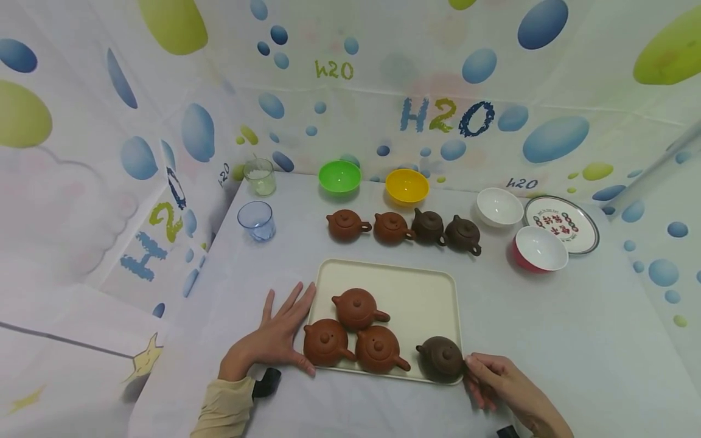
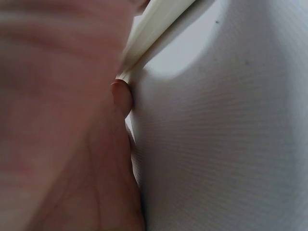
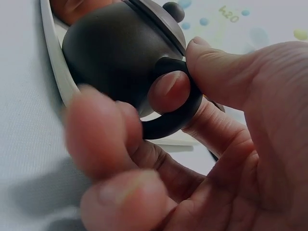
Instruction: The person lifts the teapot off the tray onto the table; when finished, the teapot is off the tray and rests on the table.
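Teapot (image 1: 441, 359), dark brown and lidded, sits in the near right corner of the cream tray (image 1: 421, 289), knob up. Right hand (image 1: 501, 386) grasps it by the loop handle (image 3: 163, 128): one finger passes through the ring, thumb closes from above, the rest curl below. Probably a grip chosen to keep the pot level; cannot tell whether its base bears full weight on the tray.

Left hand (image 1: 282, 337) lies at the near left corner — fingers straight and splayed, grasping nothing, thumb by the near rim. Likely there to steady the tray.

Inside the tray, left side: front-left reddish-brown teapot (image 1: 325, 344) and front-middle reddish-brown teapot (image 1: 378, 350) near the rim, rear reddish-brown teapot (image 1: 357, 307) just behind them. Handles all point rightward, which would suit a right-hand hold; packing them close seems to save room.

Beyond, on the white-covered tabletop (image 1: 569, 340), a row: two reddish-brown teapots (image 1: 345, 225), two dark brown teapots (image 1: 462, 234). Blue-tinted glass (image 1: 256, 222) off left; red bowl (image 1: 541, 248), floral plate (image 1: 562, 224) and white bowl (image 1: 499, 207) grouped right. Farther back — yellow bowl (image 1: 407, 187), green bowl (image 1: 339, 178), clear glass (image 1: 260, 177), perhaps set aside to free the middle.
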`<action>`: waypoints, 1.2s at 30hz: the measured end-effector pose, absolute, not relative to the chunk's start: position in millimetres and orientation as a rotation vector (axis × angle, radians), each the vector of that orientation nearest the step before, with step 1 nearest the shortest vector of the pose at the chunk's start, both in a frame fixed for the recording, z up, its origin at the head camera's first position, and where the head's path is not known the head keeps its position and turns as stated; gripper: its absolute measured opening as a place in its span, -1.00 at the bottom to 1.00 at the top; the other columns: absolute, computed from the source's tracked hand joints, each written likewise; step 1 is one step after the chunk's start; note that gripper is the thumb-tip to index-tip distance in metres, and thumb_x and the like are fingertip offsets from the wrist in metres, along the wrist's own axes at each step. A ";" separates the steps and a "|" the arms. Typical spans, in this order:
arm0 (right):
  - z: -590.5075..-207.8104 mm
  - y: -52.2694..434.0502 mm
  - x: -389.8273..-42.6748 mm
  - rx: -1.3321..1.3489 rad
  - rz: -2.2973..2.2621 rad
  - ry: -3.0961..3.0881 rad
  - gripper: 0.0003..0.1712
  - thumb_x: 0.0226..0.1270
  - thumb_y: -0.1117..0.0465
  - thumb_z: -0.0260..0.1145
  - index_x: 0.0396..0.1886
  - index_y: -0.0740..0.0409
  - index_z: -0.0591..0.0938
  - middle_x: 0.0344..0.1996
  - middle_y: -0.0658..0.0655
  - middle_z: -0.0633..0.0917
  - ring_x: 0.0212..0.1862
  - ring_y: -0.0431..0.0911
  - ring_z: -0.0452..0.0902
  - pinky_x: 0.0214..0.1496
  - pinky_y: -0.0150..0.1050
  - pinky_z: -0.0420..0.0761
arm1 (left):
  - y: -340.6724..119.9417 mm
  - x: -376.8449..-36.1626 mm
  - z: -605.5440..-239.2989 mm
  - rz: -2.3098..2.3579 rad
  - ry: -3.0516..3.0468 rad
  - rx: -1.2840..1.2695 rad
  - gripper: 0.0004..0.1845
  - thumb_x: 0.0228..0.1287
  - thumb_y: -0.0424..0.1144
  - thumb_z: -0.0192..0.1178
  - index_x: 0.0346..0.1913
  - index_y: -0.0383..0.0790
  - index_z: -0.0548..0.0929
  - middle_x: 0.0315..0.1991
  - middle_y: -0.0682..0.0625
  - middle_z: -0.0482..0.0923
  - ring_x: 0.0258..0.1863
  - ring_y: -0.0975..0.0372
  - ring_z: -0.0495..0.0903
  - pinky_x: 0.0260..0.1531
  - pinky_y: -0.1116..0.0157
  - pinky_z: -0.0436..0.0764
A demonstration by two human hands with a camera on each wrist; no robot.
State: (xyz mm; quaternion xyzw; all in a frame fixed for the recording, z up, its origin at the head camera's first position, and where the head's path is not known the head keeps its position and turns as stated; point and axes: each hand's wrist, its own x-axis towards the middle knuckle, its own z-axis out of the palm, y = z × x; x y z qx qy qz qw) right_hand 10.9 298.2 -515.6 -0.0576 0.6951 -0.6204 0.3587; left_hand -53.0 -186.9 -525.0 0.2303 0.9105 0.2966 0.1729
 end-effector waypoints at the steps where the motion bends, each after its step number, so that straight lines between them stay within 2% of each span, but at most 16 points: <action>1: -515.6 298.4 11.3 -0.142 -1.598 1.797 -0.47 0.83 0.13 -0.08 -0.26 0.55 0.43 -0.55 -0.09 0.61 -0.53 -0.33 0.49 -0.54 -0.41 0.53 | -186.7 -53.0 -525.3 0.853 2.583 0.659 0.72 -0.36 0.35 0.74 0.78 -0.15 -0.17 0.81 -0.15 -0.23 0.79 -0.13 -0.32 0.51 -0.44 -0.63; 5: -516.0 298.9 13.1 -0.111 -1.580 1.826 -0.47 0.83 0.11 -0.07 -0.29 0.51 0.39 -0.59 -0.09 0.52 -0.55 -0.32 0.40 -0.54 -0.40 0.48 | -187.4 -52.3 -530.5 0.918 2.586 0.695 0.71 -0.36 0.35 0.74 0.78 -0.14 -0.16 0.80 -0.20 -0.21 0.80 -0.09 -0.34 0.50 -0.43 -0.65; 12: -518.9 299.1 19.7 -0.075 -1.605 1.876 -0.49 0.83 0.11 -0.07 -0.31 0.44 0.39 -0.59 -0.08 0.48 -0.57 -0.28 0.34 -0.61 -0.34 0.38 | -187.4 -54.1 -539.8 0.881 2.591 0.664 0.75 -0.43 0.43 0.70 0.78 0.02 -0.23 0.82 -0.04 -0.27 0.81 0.11 -0.44 0.54 -0.30 -0.73; 17: -519.2 298.7 25.3 -0.060 -1.690 1.923 -0.52 0.83 0.14 -0.11 -0.34 0.36 0.41 -0.67 0.16 0.36 -0.61 0.08 0.18 -0.67 -0.28 0.28 | -188.2 -56.2 -545.6 0.863 2.621 0.683 0.76 -0.44 0.48 0.67 0.78 0.01 -0.22 0.82 -0.04 -0.25 0.81 0.11 -0.41 0.55 -0.31 -0.69; 19: -518.4 299.0 27.2 -0.048 -1.709 1.934 -0.53 0.84 0.14 -0.11 -0.35 0.33 0.41 -0.66 0.24 0.34 -0.59 0.16 0.16 -0.68 -0.26 0.25 | -188.8 -56.3 -546.9 0.858 2.632 0.691 0.76 -0.45 0.52 0.65 0.79 0.02 -0.22 0.82 -0.03 -0.24 0.81 0.14 -0.42 0.55 -0.31 -0.68; 20: -517.8 299.2 28.1 -0.042 -1.714 1.939 -0.53 0.84 0.14 -0.12 -0.35 0.32 0.41 -0.65 0.26 0.34 -0.59 0.15 0.17 -0.68 -0.25 0.24 | -189.1 -56.3 -547.5 0.853 2.638 0.692 0.76 -0.45 0.54 0.63 0.79 0.03 -0.23 0.82 -0.02 -0.24 0.81 0.17 -0.43 0.55 -0.30 -0.68; 22: -516.2 300.0 29.9 0.005 -1.706 1.957 -0.53 0.84 0.12 -0.11 -0.35 0.30 0.41 -0.66 0.16 0.37 -0.61 0.02 0.22 -0.67 -0.25 0.24 | -189.6 -56.2 -548.2 0.847 2.643 0.692 0.77 -0.46 0.58 0.61 0.78 0.04 -0.25 0.82 0.00 -0.25 0.80 0.23 -0.46 0.55 -0.29 -0.69; 25: -513.5 302.8 32.6 0.084 -1.685 2.003 -0.51 0.84 0.08 -0.11 -0.36 0.28 0.40 -0.63 0.01 0.44 -0.60 -0.16 0.32 -0.66 -0.25 0.28 | -189.7 -55.9 -548.3 0.878 2.644 0.709 0.77 -0.47 0.56 0.62 0.78 0.00 -0.22 0.82 -0.05 -0.22 0.80 0.24 -0.46 0.54 -0.31 -0.68; 27: -511.9 305.8 33.8 0.141 -1.675 2.034 -0.51 0.84 0.06 -0.11 -0.36 0.26 0.40 -0.61 -0.04 0.46 -0.58 -0.21 0.35 -0.64 -0.23 0.29 | -189.4 -55.5 -547.1 0.885 2.645 0.713 0.76 -0.46 0.54 0.63 0.78 -0.02 -0.20 0.81 -0.07 -0.20 0.80 0.25 -0.47 0.54 -0.33 -0.68; 33: -509.4 316.1 27.8 0.290 -1.716 2.110 -0.47 0.84 -0.01 -0.09 -0.29 0.33 0.43 -0.57 -0.04 0.49 -0.58 -0.12 0.33 -0.61 -0.04 0.19 | -187.6 -54.7 -538.7 0.841 2.619 0.660 0.76 -0.43 0.40 0.72 0.78 0.00 -0.24 0.82 -0.04 -0.24 0.79 0.26 -0.50 0.55 -0.32 -0.67; 36: -507.2 321.6 17.1 0.371 -1.734 2.133 -0.44 0.82 -0.07 -0.06 -0.26 0.33 0.48 -0.51 -0.05 0.51 -0.54 -0.13 0.37 -0.56 -0.05 0.21 | -187.0 -54.5 -535.7 0.823 2.604 0.638 0.75 -0.41 0.37 0.73 0.78 -0.01 -0.24 0.82 -0.02 -0.27 0.80 0.22 -0.49 0.55 -0.31 -0.68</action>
